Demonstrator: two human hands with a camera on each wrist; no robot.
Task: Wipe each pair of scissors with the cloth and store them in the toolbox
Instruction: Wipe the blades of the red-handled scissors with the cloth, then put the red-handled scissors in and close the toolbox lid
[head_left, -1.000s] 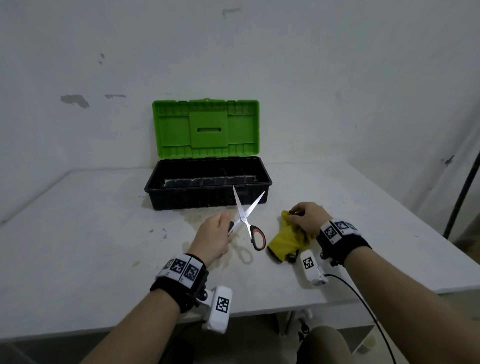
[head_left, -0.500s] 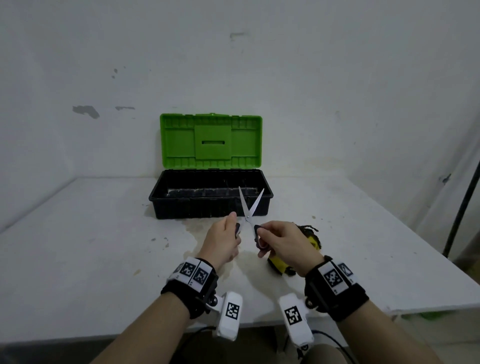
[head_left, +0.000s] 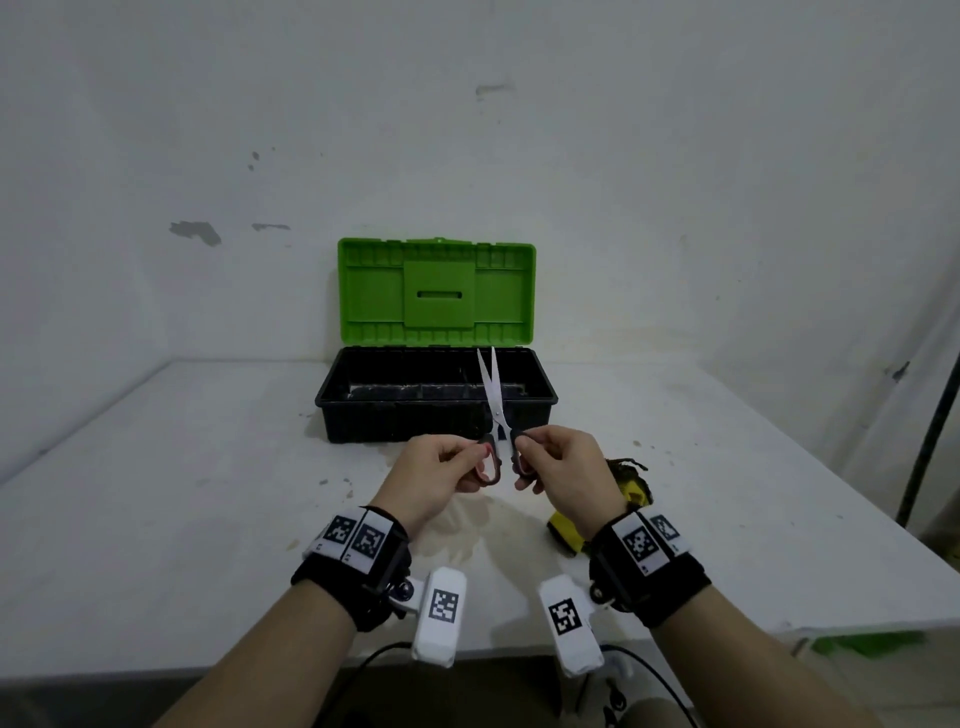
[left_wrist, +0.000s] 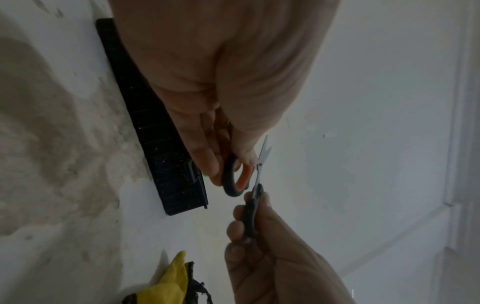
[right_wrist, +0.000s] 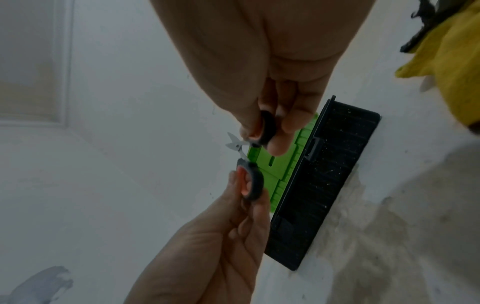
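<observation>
Since half a second ago the blades of the scissors (head_left: 493, 400) have swung nearly together, leaving only a thin sliver of gap where a clear V stood open, and the pair sits higher against the toolbox behind it. A full second ago only the left hand carried them, while the right was down on the cloth.

Now the scissors are held upright in the air above the table (head_left: 156, 519), tips pointing away from the person and up, in front of the toolbox (head_left: 436, 415) and not yet in it. Each hand takes one handle loop: the left hand (head_left: 441, 480) pinches the orange-lined loop between thumb and curled fingers, and the right hand (head_left: 558, 470) pinches the other loop the same way. Holding a loop apiece looks like the way to press the blades shut, which would make the pair safer and slimmer to lay in the box.

The yellow cloth (head_left: 623, 486) lies crumpled on the table just beside the right wrist, with neither hand on it, close enough to reach again. Whether this pair has had its wipe I cannot tell from these views.

Behind the scissors the toolbox stands with its green lid (head_left: 436, 291) tipped back upright near the wall (head_left: 467, 130), so the black tray is open to receive them. I see no other scissors.
</observation>
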